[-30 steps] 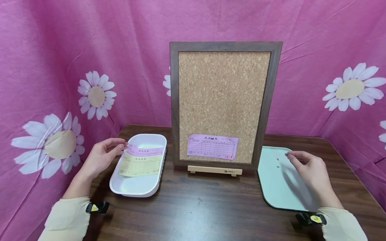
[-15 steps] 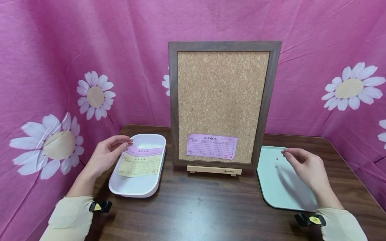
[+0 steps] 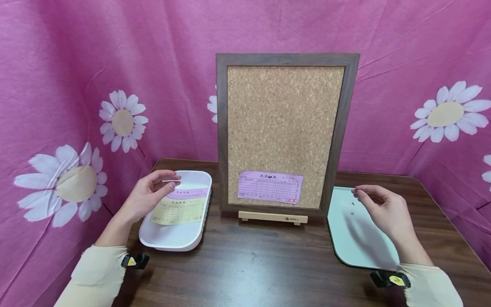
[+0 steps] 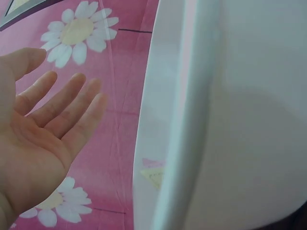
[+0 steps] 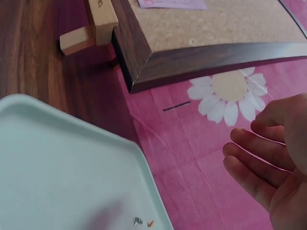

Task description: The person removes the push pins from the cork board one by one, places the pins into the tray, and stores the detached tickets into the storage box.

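Observation:
My left hand [image 3: 147, 196] hovers at the left side of a white tray [image 3: 172, 239], fingers loosely bent, nothing visible in them. In that tray lie a yellow printed slip [image 3: 180, 216] and, partly under it, a purple slip [image 3: 193, 193]. The left wrist view shows the tray's wall [image 4: 165, 96] beside the spread fingers. Over a pale green tray [image 3: 343, 243], my right hand [image 3: 389, 215] has thumb and index tips close together, and no object shows between them. Two small pins, one silver [image 5: 137, 221] and one orange [image 5: 150, 224], lie on the green tray.
Between the trays a framed cork board [image 3: 284, 119] stands on a wooden easel [image 3: 272, 217]. Another purple slip [image 3: 261, 189] is fixed low on it by a silver pin [image 3: 270, 175]. A pink flowered curtain [image 3: 184, 106] surrounds the brown table [image 3: 249, 268].
My left hand has moved right, further over the white tray and its slips. My right hand has drifted left and slightly up over the green tray. Slips and pins lie as before.

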Motion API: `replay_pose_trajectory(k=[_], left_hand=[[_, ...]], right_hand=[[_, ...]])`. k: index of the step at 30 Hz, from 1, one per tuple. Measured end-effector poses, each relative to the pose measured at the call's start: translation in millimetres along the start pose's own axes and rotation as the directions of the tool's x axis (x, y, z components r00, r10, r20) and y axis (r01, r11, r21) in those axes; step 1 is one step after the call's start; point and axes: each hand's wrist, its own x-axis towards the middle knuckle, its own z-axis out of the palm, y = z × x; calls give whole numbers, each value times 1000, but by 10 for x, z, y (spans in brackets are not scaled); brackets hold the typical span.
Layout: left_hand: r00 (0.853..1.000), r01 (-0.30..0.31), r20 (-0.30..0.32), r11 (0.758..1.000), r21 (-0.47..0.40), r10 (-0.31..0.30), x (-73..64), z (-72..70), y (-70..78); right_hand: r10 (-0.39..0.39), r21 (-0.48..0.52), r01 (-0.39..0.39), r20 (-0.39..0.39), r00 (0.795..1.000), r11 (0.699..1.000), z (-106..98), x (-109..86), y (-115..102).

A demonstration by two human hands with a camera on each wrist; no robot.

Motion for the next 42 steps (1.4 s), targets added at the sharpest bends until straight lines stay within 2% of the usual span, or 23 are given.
replay_pose_trajectory(k=[5,15,19,24,42], left_hand=[[1000,-17,14,1000,-8,18,43,69,20],[992,-113,46,991,-76,116,159,258,53],[989,-133,47,984,-116,139,204,319,77],[988,-129,60,977,-168,141,251,387,131],[982,-134,109,971,-200,157,368,561,302]], right_hand=[[-15,42,15,-6,1000,999,34,20,-75],[-53,109,55,-26,998,993,84,49,-255],[-70,140,74,-30,997,987,109,53,-312],[-78,168,82,-34,996,982,135,69,-388],[-63,241,64,-11,998,968,264,137,-583]])
